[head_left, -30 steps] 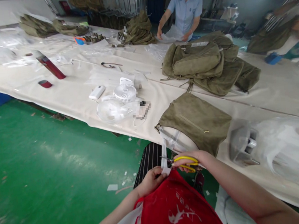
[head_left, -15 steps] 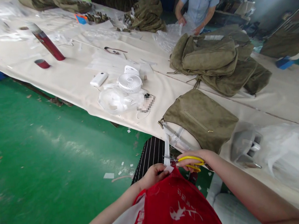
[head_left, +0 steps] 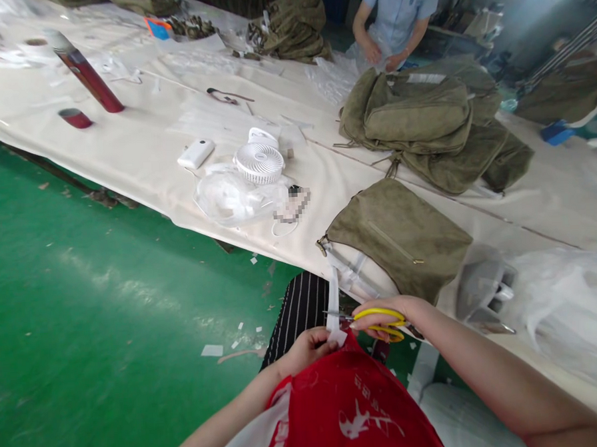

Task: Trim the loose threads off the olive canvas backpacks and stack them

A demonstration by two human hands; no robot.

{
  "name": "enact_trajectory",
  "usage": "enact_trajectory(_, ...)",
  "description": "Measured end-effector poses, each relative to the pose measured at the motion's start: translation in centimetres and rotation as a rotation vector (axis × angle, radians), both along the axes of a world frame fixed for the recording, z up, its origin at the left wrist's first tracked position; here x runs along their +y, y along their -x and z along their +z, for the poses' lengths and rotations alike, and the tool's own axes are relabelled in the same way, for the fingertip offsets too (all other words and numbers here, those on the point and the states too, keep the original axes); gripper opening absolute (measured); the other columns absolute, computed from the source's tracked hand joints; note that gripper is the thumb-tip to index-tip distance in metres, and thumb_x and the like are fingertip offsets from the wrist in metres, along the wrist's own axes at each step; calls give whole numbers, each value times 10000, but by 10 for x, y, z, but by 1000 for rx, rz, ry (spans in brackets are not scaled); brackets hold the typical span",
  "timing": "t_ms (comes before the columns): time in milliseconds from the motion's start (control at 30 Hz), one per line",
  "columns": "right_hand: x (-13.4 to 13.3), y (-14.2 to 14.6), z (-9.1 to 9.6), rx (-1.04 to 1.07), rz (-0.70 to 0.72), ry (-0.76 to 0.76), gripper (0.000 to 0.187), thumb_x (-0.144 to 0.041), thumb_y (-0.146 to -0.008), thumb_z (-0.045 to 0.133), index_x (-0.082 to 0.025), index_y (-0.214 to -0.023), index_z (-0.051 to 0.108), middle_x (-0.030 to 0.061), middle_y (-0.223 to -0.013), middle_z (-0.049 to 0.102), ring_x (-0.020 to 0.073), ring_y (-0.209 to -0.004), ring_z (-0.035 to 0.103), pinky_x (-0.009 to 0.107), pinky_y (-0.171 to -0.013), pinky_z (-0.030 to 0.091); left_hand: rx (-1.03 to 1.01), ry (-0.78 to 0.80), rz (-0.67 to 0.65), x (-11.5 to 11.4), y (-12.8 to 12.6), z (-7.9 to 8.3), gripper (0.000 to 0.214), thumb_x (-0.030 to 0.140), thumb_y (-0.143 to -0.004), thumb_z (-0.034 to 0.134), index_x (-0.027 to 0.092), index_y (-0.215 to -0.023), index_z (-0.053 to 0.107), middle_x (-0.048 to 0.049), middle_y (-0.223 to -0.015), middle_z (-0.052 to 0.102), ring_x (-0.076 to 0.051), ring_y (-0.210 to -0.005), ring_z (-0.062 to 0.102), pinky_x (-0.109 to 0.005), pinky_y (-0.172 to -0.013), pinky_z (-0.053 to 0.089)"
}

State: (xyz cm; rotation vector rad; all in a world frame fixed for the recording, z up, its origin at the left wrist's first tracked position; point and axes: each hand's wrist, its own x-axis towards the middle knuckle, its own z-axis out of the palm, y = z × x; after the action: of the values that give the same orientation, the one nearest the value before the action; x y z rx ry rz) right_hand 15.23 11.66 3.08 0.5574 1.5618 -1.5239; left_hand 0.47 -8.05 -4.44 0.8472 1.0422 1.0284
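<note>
Past the near edge of the worktop (head_left: 140, 162), open green floor (head_left: 108, 320) spreads leftward; my left hand (head_left: 308, 350) pinches the hanging white strip (head_left: 333, 292), my right hand (head_left: 371, 321) grips yellow-handled scissors (head_left: 380, 310) across it, below the olive bag (head_left: 404, 234).

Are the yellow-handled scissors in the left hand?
No, the right hand holds the yellow-handled scissors, while the left hand pinches the lower end of a white strip.
</note>
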Motion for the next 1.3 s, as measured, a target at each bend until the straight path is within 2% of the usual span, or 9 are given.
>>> enact_trajectory(133, 3, -2, -7, 19, -15, 32, 443, -587, -785, 506, -158, -879, 560, -43, -575, 525, 86, -450, 498, 197, -427, 412, 18, -8, -32, -2, 1, -2, 388, 477, -795, 566, 126, -879, 710, -89, -892, 648, -182, -816, 579, -278, -770, 445)
enact_trajectory(267, 4, -2, -6, 26, -8, 30, 434, -575, -788, 514, -160, -892, 585, -45, -571, 524, 85, -442, 503, 195, -414, 407, 34, -120, -175, -2, 7, 9, 318, 424, -812, 557, 189, -962, 712, -88, -1124, 625, -220, -1051, 554, -306, -933, 400)
enact_trajectory(367, 4, 0, -4, 11, -6, 26, 438, -574, -786, 519, -162, -915, 591, -47, -570, 524, 88, -440, 506, 195, -406, 402, 69, -142, -203, -4, 11, 14, 297, 395, -820, 547, 171, -920, 714, -88, -1051, 649, -216, -1025, 567, -303, -917, 410)
enact_trajectory(467, 4, 0, -3, 11, -9, 39, 430, -561, -796, 510, -159, -922, 593, -48, -560, 523, 84, -437, 500, 193, -415, 403, 160, -29, -73, -12, 18, 10, 291, 367, -823, 526, 132, -876, 689, -74, -866, 664, -174, -821, 590, -272, -773, 449)
enact_trajectory(667, 3, 2, -3, 35, -39, 73, 385, -513, -799, 519, -148, -902, 590, -50, -556, 525, 79, -432, 497, 187, -415, 406, 190, 242, 292, -31, 37, -2, 321, 256, -746, 497, 190, -1046, 589, -15, -920, 629, -50, -479, 433, -198, -462, 344)
enact_trajectory(767, 2, 3, -4, 40, -34, 68, 407, -533, -784, 532, -147, -900, 586, -48, -572, 530, 76, -430, 498, 185, -414, 413, 67, 438, 247, -27, 34, 3, 231, 270, -683, 536, 146, -848, 638, 28, -617, 548, -52, -411, 363, -209, -417, 243)
enact_trajectory(933, -1, 4, -4, 20, -65, 66, 443, -573, -773, 526, -146, -875, 587, -43, -583, 522, 77, -449, 506, 189, -433, 425, -384, 554, 134, -4, 13, 14, 374, 504, -650, 640, 136, -695, 592, 54, -501, 443, -40, -408, 300, -220, -422, 123)
enact_trajectory(1067, -1, 2, -7, 3, -68, 77, 445, -577, -770, 526, -148, -872, 589, -39, -583, 526, 83, -448, 507, 202, -443, 432, -411, 604, 154, 7, 1, 4, 486, 595, -580, 700, 168, -586, 466, 90, -409, 347, -25, -363, 201, -236, -427, 59)
enact_trajectory(1300, 0, 0, -14, 49, -59, 50, 440, -575, -759, 537, -150, -853, 603, -47, -550, 497, 75, -423, 455, 194, -411, 392, -390, 576, 142, 5, -1, -16, 524, 596, -526, 744, 144, -702, 545, 98, -416, 375, -21, -347, 215, -240, -419, 69)
